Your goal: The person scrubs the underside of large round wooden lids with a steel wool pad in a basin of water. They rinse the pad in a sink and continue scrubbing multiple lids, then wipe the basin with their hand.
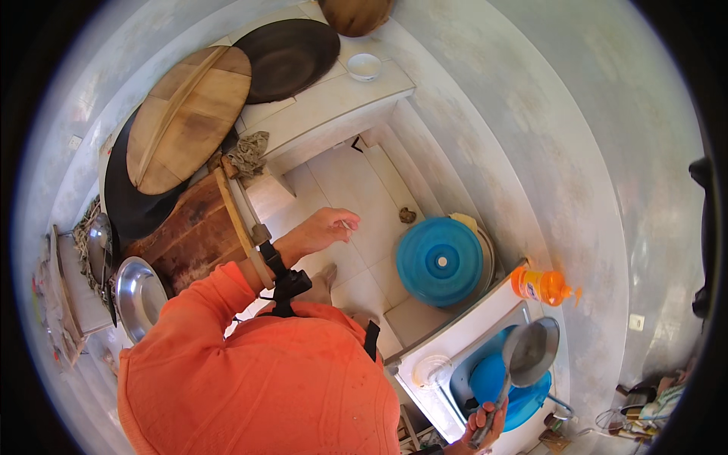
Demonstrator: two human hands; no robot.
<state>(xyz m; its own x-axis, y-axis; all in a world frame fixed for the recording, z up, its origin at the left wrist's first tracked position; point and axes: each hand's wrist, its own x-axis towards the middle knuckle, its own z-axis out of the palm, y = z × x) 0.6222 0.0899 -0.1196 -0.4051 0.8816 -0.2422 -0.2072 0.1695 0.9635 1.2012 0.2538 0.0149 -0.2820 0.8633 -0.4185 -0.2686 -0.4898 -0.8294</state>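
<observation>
My right hand [484,425] is closed around the handle of a grey metal ladle [533,352], low on the right. Its wide bowl hangs over the sink [462,382], in front of the blue plastic basins [520,406] there. My left hand [331,225] hovers above the tiled floor, fingers loosely bent and apart, with nothing seen in it. A strap with a black device circles that wrist. A clear plastic bowl [432,371] rests on the counter beside the sink. Near the sink's far corner is an orange pump bottle [540,285].
A blue basin [418,250] lies upside down beyond the counter. Ahead, a tiled ledge [318,116] bears a dark wok [290,60] and a white bowl [364,67]. To the left are a round wooden lid [193,114], a crumpled rag [249,153] and a steel basin [141,298].
</observation>
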